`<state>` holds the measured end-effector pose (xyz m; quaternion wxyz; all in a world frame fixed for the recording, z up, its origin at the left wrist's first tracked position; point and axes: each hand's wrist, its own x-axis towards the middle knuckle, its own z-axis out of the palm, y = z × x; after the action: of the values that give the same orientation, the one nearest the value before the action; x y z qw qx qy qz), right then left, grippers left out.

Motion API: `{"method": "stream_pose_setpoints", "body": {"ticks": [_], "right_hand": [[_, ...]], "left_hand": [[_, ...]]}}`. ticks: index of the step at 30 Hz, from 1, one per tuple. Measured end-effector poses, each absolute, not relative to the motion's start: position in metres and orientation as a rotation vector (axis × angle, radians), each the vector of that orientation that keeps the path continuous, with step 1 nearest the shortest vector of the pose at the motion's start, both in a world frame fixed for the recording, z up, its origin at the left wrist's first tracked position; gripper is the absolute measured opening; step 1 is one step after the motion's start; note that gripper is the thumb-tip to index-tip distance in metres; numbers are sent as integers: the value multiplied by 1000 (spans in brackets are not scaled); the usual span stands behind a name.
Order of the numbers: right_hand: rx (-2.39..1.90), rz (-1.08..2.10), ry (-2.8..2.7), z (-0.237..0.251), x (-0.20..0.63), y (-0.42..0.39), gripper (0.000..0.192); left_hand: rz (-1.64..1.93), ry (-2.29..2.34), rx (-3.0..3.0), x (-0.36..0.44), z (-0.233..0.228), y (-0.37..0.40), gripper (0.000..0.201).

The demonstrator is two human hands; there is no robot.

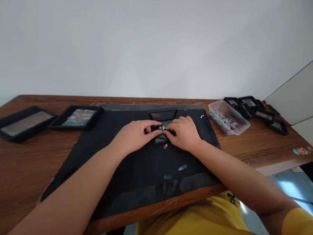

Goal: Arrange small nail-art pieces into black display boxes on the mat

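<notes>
Small black frame (161, 132) in the middle of the black mat (97, 153), between both hands. Left hand (135, 135) and right hand (184, 132) pinching it, fingertips curled tight on a tiny shiny piece (163, 128). Plastic tub (228, 117) off to the right.

This looks like a small craft or assembly workroom. A wooden table (244, 143) stands against a bare white wall (156, 42). On the table lies a black mat (122, 163). Left of the mat sit two shallow black trays (52, 121). Right of the mat are a clear plastic tub (228, 121) of small parts and a cluster of little black boxes (256, 111).
</notes>
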<state>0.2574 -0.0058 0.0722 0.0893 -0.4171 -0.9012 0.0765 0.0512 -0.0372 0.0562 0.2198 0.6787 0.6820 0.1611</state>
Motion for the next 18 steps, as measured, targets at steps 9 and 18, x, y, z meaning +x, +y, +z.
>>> {"method": "stream_pose_setpoints", "body": {"ticks": [9,18], "right_hand": [[-1218,236,-2687,70,259,-4,27],[-1183,198,-2735,75,257,-7,27]], "left_hand": [[476,1935,1839,51,50,-37,57],[481,1915,1836,52,51,-37,54]]}}
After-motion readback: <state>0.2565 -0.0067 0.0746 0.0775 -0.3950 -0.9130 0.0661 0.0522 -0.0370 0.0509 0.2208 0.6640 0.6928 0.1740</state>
